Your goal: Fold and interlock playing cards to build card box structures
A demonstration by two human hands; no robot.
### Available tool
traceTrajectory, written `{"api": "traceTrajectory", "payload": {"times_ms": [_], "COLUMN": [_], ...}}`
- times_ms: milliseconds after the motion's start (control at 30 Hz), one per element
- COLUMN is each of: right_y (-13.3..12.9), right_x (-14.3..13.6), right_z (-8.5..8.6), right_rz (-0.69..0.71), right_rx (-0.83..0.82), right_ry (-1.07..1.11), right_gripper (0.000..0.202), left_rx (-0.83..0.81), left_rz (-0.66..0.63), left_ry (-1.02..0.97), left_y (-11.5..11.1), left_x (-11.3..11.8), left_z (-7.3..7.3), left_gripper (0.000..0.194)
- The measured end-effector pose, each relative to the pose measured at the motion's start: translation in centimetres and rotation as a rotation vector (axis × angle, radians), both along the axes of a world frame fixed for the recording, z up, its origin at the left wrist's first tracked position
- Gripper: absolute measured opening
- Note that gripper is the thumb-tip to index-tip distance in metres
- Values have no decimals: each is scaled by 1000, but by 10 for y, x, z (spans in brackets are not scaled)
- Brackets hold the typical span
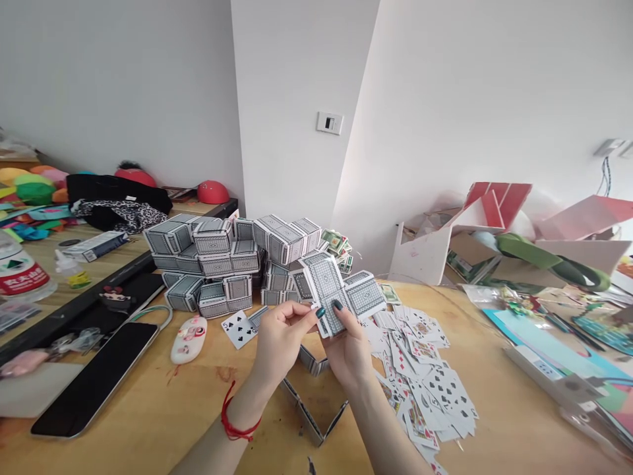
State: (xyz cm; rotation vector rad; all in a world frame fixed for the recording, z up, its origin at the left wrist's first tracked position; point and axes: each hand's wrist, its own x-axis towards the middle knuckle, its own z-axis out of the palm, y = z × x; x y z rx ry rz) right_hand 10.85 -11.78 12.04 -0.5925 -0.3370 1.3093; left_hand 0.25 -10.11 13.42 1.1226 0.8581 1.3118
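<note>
Both hands are over the middle of the table, around a piece made of folded playing cards with grey patterned backs. My right hand holds this piece from below, thumb on its face. The fingers of my left hand are pinched at its lower left edge, thumb against the card. Below the hands, folded card strips stand on edge in angled shapes. Just behind the held piece, a card block rests near the right fingers. A five of spades lies face up left of my left hand.
Stacked card blocks stand at the back. Loose playing cards are spread on the right. On the left lie a white mouse, a black phone and a glue bottle. A power strip sits far right.
</note>
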Motion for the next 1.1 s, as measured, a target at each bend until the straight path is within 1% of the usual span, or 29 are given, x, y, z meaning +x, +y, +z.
{"api": "traceTrajectory", "payload": {"times_ms": [133,300,400,500,567,633,767,933,1000,1100], "right_y": [-3,-6,-7,-8,-8,-8,-6,-5,-6,-7], "right_x": [-1,-4,-4,-5,-7,-8,-7,-4,-4,-2], "right_z": [2,6,6,2,0,-1,0,1,1,1], "right_rz": [-25,-43,-50,12,53,52,65,-6,-10,4], "right_rx": [-4,-12,12,38,38,30,2,-43,-53,-26], "right_ry": [10,81,85,24,-17,-23,34,88,67,8], "right_gripper": [19,16,15,10,10,12,18,13,12,13], "left_rx": [10,0,-8,-30,2,62,130,211,230,245], "left_rz": [-5,-8,-12,-46,-52,-52,-127,-104,-111,-129], "left_ry": [-16,-27,-50,-61,3,102,238,315,324,332], "left_y": [-4,-7,-8,-10,-11,-11,-13,-16,-18,-19], "left_x": [1,4,6,10,11,12,12,11,11,11], "left_z": [1,0,-1,-1,1,3,6,6,4,3], "left_gripper": [13,13,14,15,15,16,24,23,22,21]}}
